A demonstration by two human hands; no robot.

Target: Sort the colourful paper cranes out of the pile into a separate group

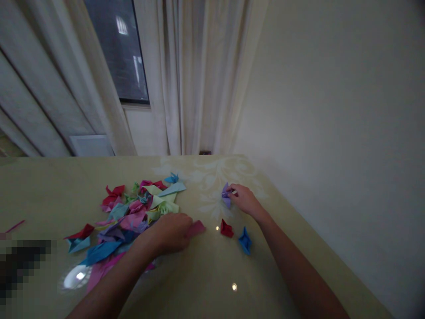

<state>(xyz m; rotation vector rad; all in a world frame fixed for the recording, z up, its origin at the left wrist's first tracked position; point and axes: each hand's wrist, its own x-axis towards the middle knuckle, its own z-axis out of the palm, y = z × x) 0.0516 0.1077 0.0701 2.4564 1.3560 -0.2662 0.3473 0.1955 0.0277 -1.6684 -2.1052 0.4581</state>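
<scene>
Right hand [245, 199], right of centre frame: fingers pinched on a purple fold [226, 195], held at the tabletop near the far edge. Left hand [172, 232], just left of centre: curled, knuckles up, gripping a pink sheet [196, 228] whose corner sticks out to the right of the fingers. Both forearms enter from the bottom edge, bare.

Between the hands, slightly lower in frame: red fold [226, 229] and blue fold [245, 241], close together, not touching, both flat on the table and clear of either hand.

Left of the left hand: loose pile [133, 208] of coloured paper pieces, red, pink, teal, light green, blue, purple, overlapping; left wrist lies against its lower right edge. A few outliers at the pile's left rim, red and teal.

Table [212, 274]: glossy pale yellow-green, faint floral pattern near the far edge, small light reflections at bottom centre and lower left.

Lower left of frame: pixelated block, contents not readable.

Upper frame: pale curtains [199, 75], dark window [116, 48] at upper left, plain wall [332, 88] filling the right.
</scene>
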